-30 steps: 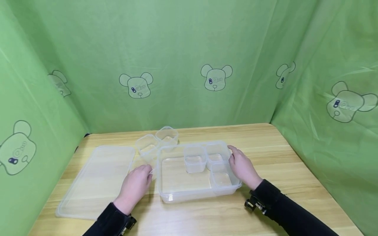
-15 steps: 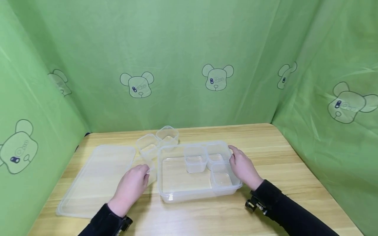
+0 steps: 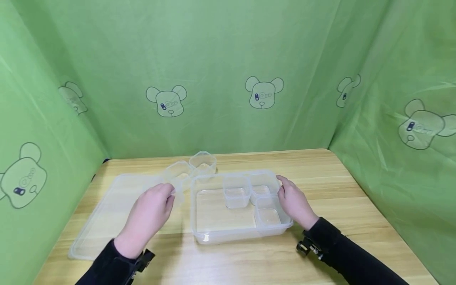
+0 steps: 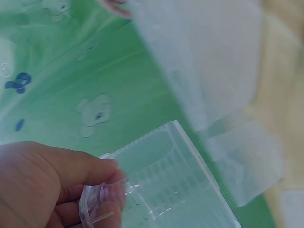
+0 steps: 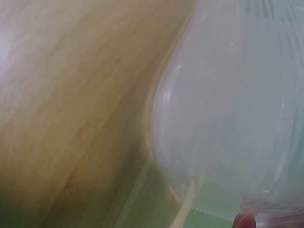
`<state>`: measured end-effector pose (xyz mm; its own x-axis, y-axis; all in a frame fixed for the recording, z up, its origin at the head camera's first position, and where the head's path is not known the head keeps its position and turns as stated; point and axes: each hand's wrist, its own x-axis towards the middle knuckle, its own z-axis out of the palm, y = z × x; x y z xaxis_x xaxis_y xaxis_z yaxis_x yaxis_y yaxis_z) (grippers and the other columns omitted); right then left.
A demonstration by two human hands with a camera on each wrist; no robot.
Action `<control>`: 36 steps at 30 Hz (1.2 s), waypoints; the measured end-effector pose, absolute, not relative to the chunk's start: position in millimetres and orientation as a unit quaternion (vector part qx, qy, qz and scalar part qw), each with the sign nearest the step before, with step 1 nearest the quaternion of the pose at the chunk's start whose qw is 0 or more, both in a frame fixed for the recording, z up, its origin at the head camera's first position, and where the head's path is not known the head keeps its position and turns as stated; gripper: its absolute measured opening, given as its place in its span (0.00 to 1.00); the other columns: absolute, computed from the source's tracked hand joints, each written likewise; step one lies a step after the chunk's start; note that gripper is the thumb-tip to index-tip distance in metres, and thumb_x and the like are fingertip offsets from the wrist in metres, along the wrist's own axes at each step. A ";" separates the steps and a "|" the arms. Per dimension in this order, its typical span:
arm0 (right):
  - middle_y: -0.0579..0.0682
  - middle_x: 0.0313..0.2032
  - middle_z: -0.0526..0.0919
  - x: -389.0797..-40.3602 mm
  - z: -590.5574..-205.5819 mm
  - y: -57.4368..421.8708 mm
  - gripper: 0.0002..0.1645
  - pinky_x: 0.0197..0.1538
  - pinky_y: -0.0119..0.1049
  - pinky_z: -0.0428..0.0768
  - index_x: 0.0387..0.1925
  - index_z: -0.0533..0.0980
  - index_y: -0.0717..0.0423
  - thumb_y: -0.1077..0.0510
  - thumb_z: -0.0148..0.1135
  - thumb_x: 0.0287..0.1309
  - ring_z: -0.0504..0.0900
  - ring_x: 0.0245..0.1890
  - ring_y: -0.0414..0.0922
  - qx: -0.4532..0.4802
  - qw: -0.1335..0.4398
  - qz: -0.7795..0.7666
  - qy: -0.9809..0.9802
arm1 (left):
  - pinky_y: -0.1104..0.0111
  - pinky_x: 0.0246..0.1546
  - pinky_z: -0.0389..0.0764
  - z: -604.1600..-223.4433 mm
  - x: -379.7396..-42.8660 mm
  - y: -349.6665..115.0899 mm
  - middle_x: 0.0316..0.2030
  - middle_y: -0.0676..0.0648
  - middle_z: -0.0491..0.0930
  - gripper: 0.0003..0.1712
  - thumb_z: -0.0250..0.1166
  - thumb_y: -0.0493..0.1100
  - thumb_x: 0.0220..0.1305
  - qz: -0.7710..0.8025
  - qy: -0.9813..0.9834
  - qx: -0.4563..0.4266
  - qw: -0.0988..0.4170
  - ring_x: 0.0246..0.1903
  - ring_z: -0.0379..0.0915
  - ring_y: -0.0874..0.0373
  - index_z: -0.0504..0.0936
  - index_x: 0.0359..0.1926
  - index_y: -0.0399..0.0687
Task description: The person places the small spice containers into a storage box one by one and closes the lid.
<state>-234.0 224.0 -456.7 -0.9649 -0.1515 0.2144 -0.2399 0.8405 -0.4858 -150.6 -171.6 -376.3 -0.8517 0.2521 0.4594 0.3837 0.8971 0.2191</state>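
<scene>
So, left hand has thumb and fingertips pinched on a small, squarish clear plastic tub, and right hand grips the right rim of a large rectangular clear plastic box. Over the last second the left one moved up and away from the box with that tub, so I'd say it's airborne, still outside, while three similar clear tubs sit inside.

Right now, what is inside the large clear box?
The box holds three small clear containers, two along the back, one front right. Left of them, the wood table shows through the floor. The right hand hides part of the right wall and anything directly behind.
</scene>
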 end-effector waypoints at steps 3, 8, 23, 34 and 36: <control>0.58 0.35 0.76 -234.3 -456.9 224.1 0.27 0.26 0.38 0.71 0.69 0.63 0.69 0.65 0.43 0.71 0.70 0.23 0.44 0.103 0.087 0.264 -0.955 | 0.58 0.31 0.81 -366.6 -152.8 -167.7 0.26 0.50 0.76 0.05 0.67 0.30 0.61 -0.160 -0.942 -0.176 0.235 0.27 0.76 0.54 0.79 0.34 0.41; 0.57 0.35 0.76 -234.7 -458.3 224.6 0.27 0.26 0.38 0.71 0.68 0.63 0.69 0.65 0.44 0.71 0.70 0.23 0.44 0.104 0.089 0.262 -0.955 | 0.59 0.32 0.81 -361.6 -158.9 -155.3 0.27 0.49 0.78 0.05 0.69 0.31 0.60 -0.167 -0.930 -0.204 0.257 0.29 0.77 0.52 0.80 0.35 0.40; 0.59 0.37 0.77 -234.7 -459.6 225.0 0.27 0.26 0.38 0.71 0.69 0.63 0.69 0.65 0.43 0.72 0.70 0.24 0.44 0.104 0.090 0.259 -0.956 | 0.63 0.38 0.81 -385.7 -185.3 -136.7 0.33 0.51 0.81 0.06 0.68 0.33 0.62 -0.165 -0.880 -0.356 0.267 0.35 0.79 0.56 0.80 0.38 0.44; 0.57 0.36 0.77 -236.8 -463.0 225.4 0.27 0.29 0.40 0.73 0.68 0.64 0.69 0.64 0.42 0.72 0.70 0.24 0.44 0.108 0.099 0.253 -0.956 | 0.65 0.42 0.81 -407.9 -198.3 -120.3 0.35 0.52 0.81 0.03 0.66 0.36 0.66 -0.136 -0.887 -0.381 0.222 0.38 0.79 0.57 0.79 0.38 0.47; 0.57 0.36 0.77 -236.8 -462.6 225.5 0.27 0.29 0.40 0.73 0.69 0.64 0.69 0.64 0.42 0.72 0.70 0.24 0.44 0.107 0.098 0.251 -0.957 | 0.65 0.41 0.81 -412.2 -199.4 -118.7 0.34 0.52 0.81 0.03 0.66 0.36 0.66 -0.132 -0.889 -0.383 0.215 0.37 0.79 0.57 0.79 0.38 0.47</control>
<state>-236.8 225.5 -462.6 -0.9581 -0.1556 0.2406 -0.2537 0.8508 -0.4602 -199.4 -118.7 -412.2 -0.6143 0.6235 0.4836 0.7370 0.6723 0.0694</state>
